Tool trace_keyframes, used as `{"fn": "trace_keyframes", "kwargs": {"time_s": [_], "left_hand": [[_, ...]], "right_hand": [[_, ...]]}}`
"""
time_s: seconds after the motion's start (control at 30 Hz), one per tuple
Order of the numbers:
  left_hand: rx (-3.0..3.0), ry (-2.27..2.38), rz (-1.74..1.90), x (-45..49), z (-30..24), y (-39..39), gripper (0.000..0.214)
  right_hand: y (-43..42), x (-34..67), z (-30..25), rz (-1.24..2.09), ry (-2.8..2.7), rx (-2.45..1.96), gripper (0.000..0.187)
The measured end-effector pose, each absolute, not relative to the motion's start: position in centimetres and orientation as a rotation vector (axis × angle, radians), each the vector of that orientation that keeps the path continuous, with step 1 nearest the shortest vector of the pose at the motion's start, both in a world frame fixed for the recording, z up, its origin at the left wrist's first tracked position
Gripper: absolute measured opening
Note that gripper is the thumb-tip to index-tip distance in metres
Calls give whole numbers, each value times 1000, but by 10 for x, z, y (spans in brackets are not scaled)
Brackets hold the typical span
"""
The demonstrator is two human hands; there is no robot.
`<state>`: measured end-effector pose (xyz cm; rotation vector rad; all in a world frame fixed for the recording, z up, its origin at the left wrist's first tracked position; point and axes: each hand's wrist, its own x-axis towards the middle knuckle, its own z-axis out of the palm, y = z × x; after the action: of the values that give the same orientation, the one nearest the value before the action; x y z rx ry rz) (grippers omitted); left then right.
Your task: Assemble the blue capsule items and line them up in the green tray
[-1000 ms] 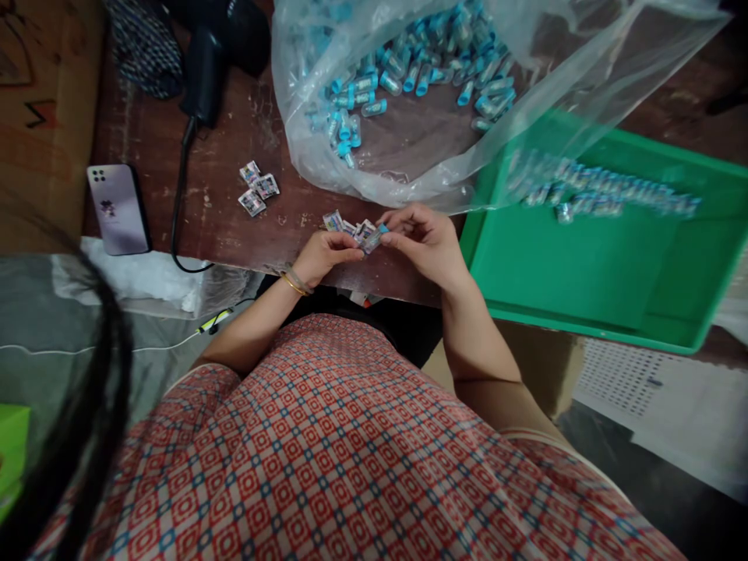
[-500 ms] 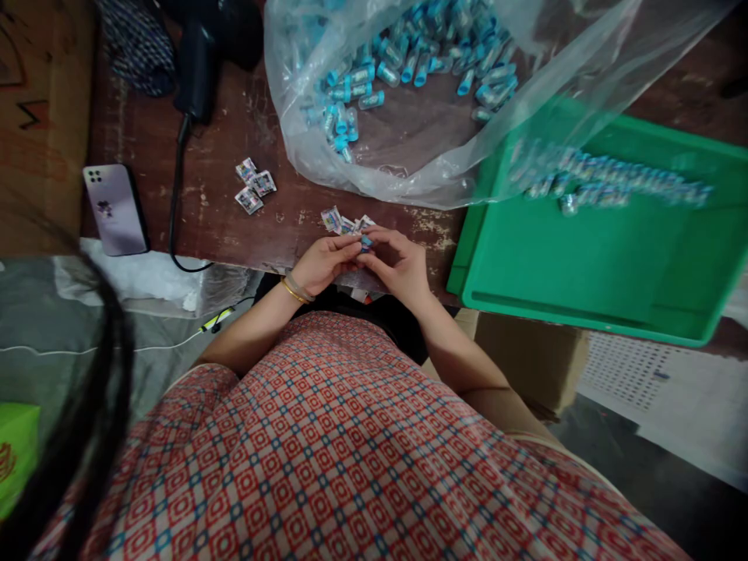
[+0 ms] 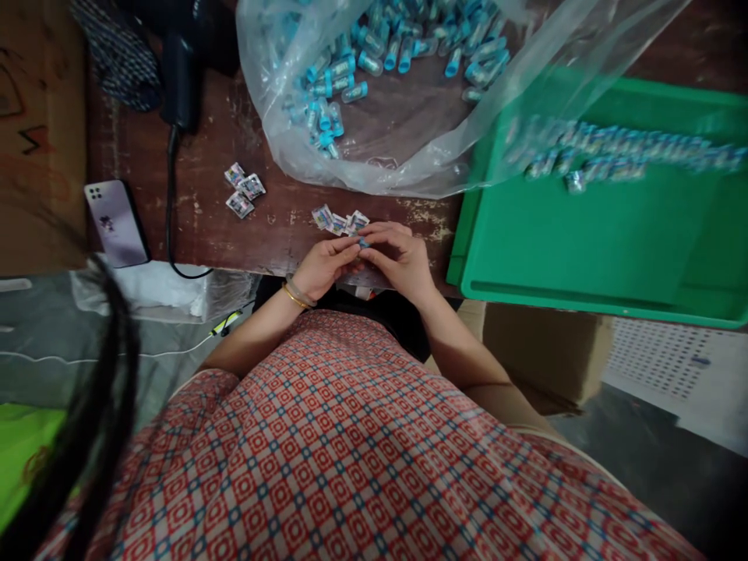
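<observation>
At the table's front edge, my left hand (image 3: 324, 266) and my right hand (image 3: 404, 261) meet fingertip to fingertip. Pinched between them is a small blue-capped vial (image 3: 363, 243), mostly covered by the fingers. Just beyond my fingers lie a few small printed packets (image 3: 337, 224), and a second group of similar packets (image 3: 244, 190) rests farther left. A clear plastic bag (image 3: 382, 178) spreads open behind, holding many blue-capped vials (image 3: 354, 92). To the right, the green tray (image 3: 584, 249) contains a row of vials with shiny printed wraps (image 3: 654, 148).
A purple phone (image 3: 118, 224) lies at the table's left front, beside the cord of a black heat gun or dryer (image 3: 180, 82). A cardboard box (image 3: 40, 148) stands far left, with checked cloth (image 3: 120, 58) near it. Another carton (image 3: 538, 351) sits below the tray.
The view has shifted slightly, so the bag and tray sit a little higher. My hands stay together, with the fingers closer around the vial, which shows less.
</observation>
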<state>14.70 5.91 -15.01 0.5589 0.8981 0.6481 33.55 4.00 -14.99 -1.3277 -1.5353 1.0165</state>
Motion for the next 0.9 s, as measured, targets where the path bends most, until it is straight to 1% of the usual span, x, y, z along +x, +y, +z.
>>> {"fn": "trace_keyframes", "kwargs": {"time_s": [0.07, 0.1, 0.13, 0.2, 0.27, 0.37, 0.47, 0.53, 0.6, 0.67, 0.73, 0.8, 0.9], "left_hand": [[583, 899, 673, 150, -149, 61, 52], [594, 897, 685, 153, -148, 62, 58], [604, 893, 693, 155, -147, 62, 64], [624, 874, 694, 161, -144, 61, 73], [651, 857, 681, 164, -140, 59, 75], [752, 895, 669, 160, -137, 60, 70], [850, 990, 698, 150, -137, 65, 58], [860, 1035, 717, 145, -138, 68, 51], [869, 1065, 724, 142, -139, 68, 48], [902, 1094, 716, 139, -140, 68, 49], [976, 1144, 709, 132, -143, 70, 50], [1125, 1266, 753, 120, -150, 75, 45], [1405, 1547, 877, 97, -166, 87, 31]], "right_hand": [[36, 331, -154, 1055, -1413, -1302, 28], [34, 329, -155, 1071, -1368, -1286, 35], [32, 327, -154, 1083, -1347, -1269, 36], [29, 329, -147, 1111, -1355, -1236, 29], [30, 346, -135, 1137, -1333, -1228, 25], [44, 408, -122, 1061, -1226, -1348, 34], [75, 495, -127, 826, -1138, -1669, 38], [103, 541, -142, 723, -1094, -1945, 34], [131, 567, -160, 706, -1115, -2124, 26], [153, 575, -171, 666, -1229, -2169, 22], [162, 572, -168, 514, -1361, -2170, 24], [154, 563, -152, 318, -1454, -2170, 30], [121, 532, -120, 67, -1502, -2064, 35]]}}
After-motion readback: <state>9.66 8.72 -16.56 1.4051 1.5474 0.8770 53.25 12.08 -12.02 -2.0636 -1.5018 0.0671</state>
